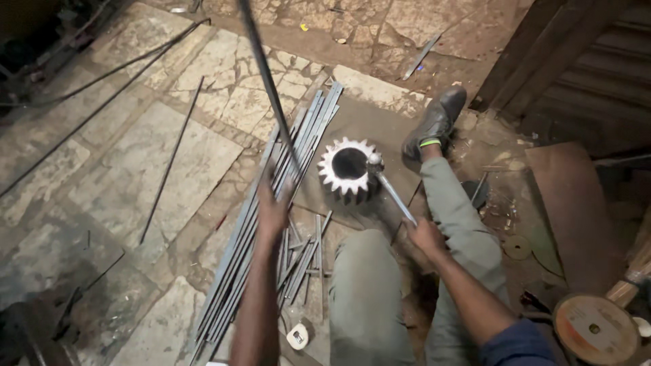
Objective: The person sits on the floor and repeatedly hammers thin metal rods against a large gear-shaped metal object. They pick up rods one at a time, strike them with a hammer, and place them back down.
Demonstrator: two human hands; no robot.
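- Across the left and top of the frame, a floor of cracked, pale stone slabs (129,169) is lying rough and dusty, with thin dark rods and cables scattered over it.
- Down the middle, a long bundle of flat grey metal strips (271,224) is running from the upper centre toward the lower left, its edges straight and dull; short offcuts are lying crossed near its lower part.
- At centre right, the person's legs in worn grey-green trousers (380,298) are stretching forward, one dark scuffed boot (435,120) resting on the slabs.
- At the centre, a heavy toothed gear (348,169), round with a dark hollow bore and pale chipped teeth, is standing on the ground just beside the strips.
- A long dark rod (268,81), slim and straight, is rising from mid-frame to the top edge.
- The left hand (272,213), arm extended forward, is closing its fingers around that rod.
- The right hand (427,237), arm bent, is gripping the thin metal handle of a hammer (390,190), whose small head is touching the gear's rim.
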